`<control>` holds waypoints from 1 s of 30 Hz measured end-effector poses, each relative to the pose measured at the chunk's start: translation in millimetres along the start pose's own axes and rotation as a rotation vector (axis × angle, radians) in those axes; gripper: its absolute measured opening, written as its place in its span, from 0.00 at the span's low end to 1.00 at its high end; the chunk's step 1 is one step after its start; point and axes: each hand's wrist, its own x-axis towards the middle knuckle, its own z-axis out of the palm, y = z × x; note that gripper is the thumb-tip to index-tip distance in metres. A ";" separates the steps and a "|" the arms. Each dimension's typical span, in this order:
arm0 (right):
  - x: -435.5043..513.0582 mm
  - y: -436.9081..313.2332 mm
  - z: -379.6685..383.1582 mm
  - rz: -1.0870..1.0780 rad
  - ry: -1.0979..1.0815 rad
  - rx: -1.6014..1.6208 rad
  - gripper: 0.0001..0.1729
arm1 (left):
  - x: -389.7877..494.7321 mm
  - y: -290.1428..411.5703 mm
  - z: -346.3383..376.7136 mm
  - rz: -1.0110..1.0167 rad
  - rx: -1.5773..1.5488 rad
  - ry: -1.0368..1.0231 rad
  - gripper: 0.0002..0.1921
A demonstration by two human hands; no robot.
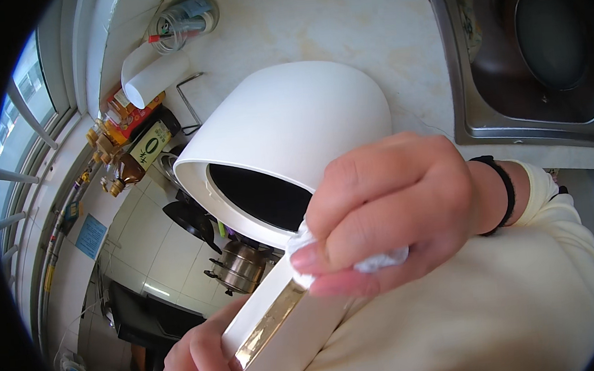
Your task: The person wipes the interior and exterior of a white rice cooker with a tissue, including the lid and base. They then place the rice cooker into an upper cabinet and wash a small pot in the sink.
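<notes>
My right hand [393, 214] pinches a crumpled white wipe or tissue [386, 259] and presses it to the edge of a white part with a shiny gold band [271, 326]. My left hand [201, 360] grips the lower end of that white part, close to my body. Beyond my hands a smooth white rounded container [291, 112] lies on its side on the pale countertop [367, 12]. Its dark opening [256, 194] faces toward me and left. My right hand covers part of its rim.
At right is a steel sink [459, 115] with a round basin or pan [552, 40] inside. A glass jar [185, 24], a paper roll [155, 79], a wire stand [186, 105] and several bottles [123, 173] line the window side. A steel steamer pot [238, 266] stands beyond.
</notes>
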 end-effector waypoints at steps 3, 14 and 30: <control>-7.9 -1.3 -8.9 0.054 -0.033 -0.010 0.09 | 0.2 0.4 -0.2 -0.029 -0.112 -0.042 0.13; -58.3 15.2 -32.8 0.290 -0.038 0.018 0.08 | -1.4 -9.5 -1.8 -0.027 -0.046 -0.007 0.11; 24.6 -4.5 10.4 -0.126 -0.189 0.080 0.14 | -6.2 49.6 -1.5 -0.084 0.088 0.027 0.19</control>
